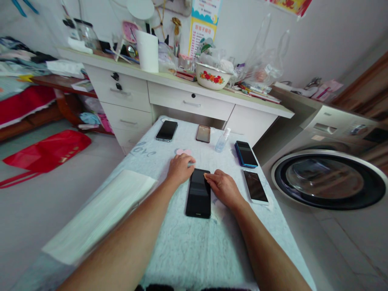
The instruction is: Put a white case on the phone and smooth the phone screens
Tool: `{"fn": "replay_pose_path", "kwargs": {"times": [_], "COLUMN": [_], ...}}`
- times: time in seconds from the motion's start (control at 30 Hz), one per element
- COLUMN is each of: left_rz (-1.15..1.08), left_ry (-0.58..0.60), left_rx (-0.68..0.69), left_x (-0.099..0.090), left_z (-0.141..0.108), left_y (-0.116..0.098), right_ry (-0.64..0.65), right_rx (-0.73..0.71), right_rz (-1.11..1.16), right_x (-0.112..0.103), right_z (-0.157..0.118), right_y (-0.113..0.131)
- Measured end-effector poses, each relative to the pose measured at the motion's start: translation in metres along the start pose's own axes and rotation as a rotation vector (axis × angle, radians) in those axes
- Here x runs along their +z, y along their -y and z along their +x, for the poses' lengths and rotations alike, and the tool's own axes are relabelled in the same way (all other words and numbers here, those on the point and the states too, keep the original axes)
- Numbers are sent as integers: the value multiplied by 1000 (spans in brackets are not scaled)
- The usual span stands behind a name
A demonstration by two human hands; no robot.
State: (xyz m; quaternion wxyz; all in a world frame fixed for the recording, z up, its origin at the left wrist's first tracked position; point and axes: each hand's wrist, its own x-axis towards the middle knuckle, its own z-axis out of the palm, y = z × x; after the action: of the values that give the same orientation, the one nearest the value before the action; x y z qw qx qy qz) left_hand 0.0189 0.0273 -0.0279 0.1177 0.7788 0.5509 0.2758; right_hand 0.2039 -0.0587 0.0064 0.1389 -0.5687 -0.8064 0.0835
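A black smartphone (pixel 198 198) lies flat on the cloth-covered table, screen up, between my two hands. My left hand (pixel 181 167) is curled at the phone's upper left corner. Something small and pale blue-grey shows at its fingers, too little of it to name. My right hand (pixel 224 186) is closed, its fingertips pressed together on the upper right of the screen. A small orange-tan spot shows at those fingertips; I cannot tell what it is. Beyond the hands stands a clear spray bottle (pixel 222 140).
Other phones lie around: a black one (pixel 167 131), a blue-edged one (pixel 246 154) and a white one (pixel 255 187). A phone case (pixel 203 133) lies at the back. Folded white cloth or paper (pixel 103 214) covers the left side. A washing machine (pixel 333 133) stands right, a white desk (pixel 194 99) behind.
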Motion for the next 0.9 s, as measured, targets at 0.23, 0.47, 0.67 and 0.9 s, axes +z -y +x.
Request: {"fn": "replay_pose_path", "kwargs": {"times": [0.23,0.47,0.67,0.9], "left_rz": [3,-7,-12,-7], "left_ry": [11,7,-1,0], "left_rx": [-6,-5,2,-1], "left_x": [-2,-3,-2,-2], "left_z": [-1,-1,-1,-1], "left_y": [-1,-1,0,-1], "right_ry": [33,-10,-80,-98], "right_rx": [-160,-67,97,140], "right_rz": [48,-27,-97,-121], "right_x": [1,3,5,9], "right_z": [-3,-1,6,14], "right_y": [4,0,-7,-4]}}
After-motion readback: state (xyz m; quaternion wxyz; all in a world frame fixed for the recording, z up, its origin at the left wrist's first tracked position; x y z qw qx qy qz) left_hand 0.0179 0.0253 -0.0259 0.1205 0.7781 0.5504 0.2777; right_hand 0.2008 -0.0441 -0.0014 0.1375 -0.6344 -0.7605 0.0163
